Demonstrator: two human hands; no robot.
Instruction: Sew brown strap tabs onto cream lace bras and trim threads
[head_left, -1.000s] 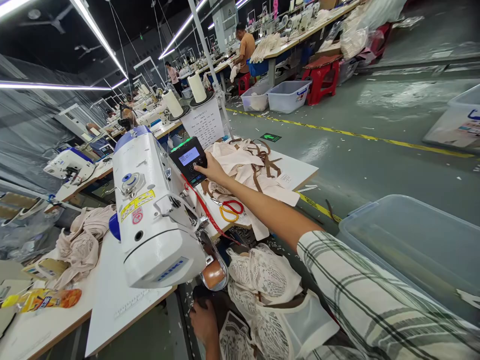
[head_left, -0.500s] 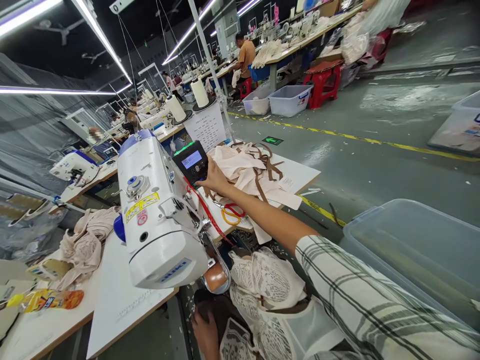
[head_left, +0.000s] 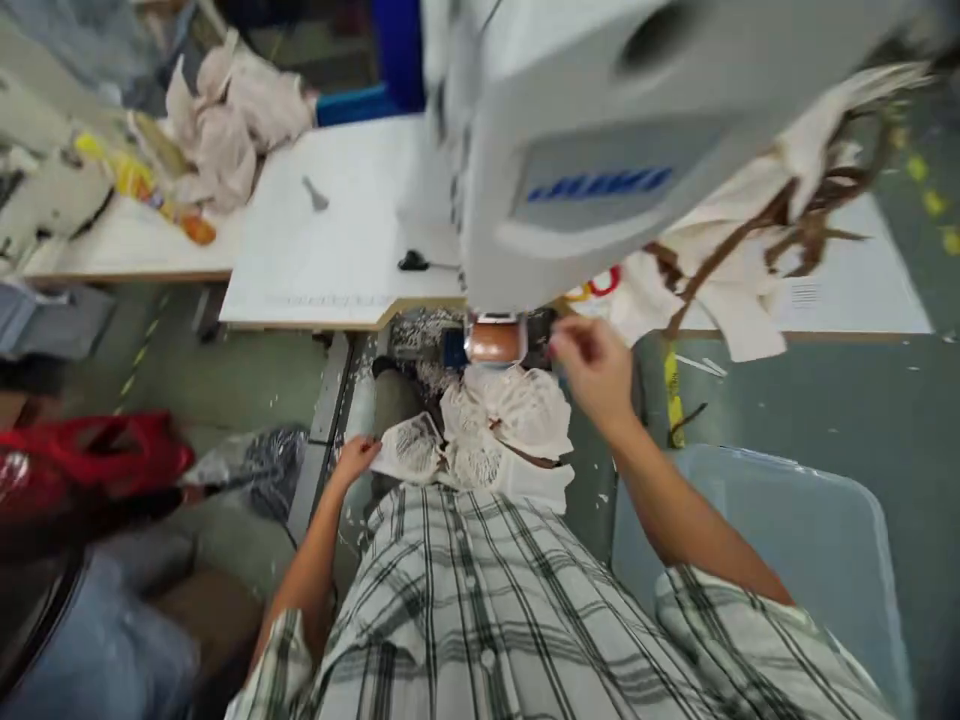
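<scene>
Cream lace bras (head_left: 502, 425) lie in a heap across my lap. My left hand (head_left: 356, 460) is at the heap's left edge, its fingers closed on the border of a lace cup. To the right of the sewing machine head (head_left: 592, 190), my right hand (head_left: 596, 370) hangs in the air above the lap, fingers curled and blurred by motion. I see nothing clearly in it. Scissors with red and yellow handles (head_left: 602, 283) lie partly hidden behind the machine, just beyond that hand.
Pale fabric pieces (head_left: 735, 290) and brown straps (head_left: 806, 235) cover the right table. On the left table (head_left: 322, 260) lies a small black-handled tool (head_left: 414, 262). A drink bottle (head_left: 142, 190) lies further left. A clear plastic bin (head_left: 787, 520) stands at my right, a red stool (head_left: 97, 455) at my left.
My right hand has left the machine's control panel and come back toward my lap. My view has swung down and closer to the machine head. The left hand shows at the bras' edge.
</scene>
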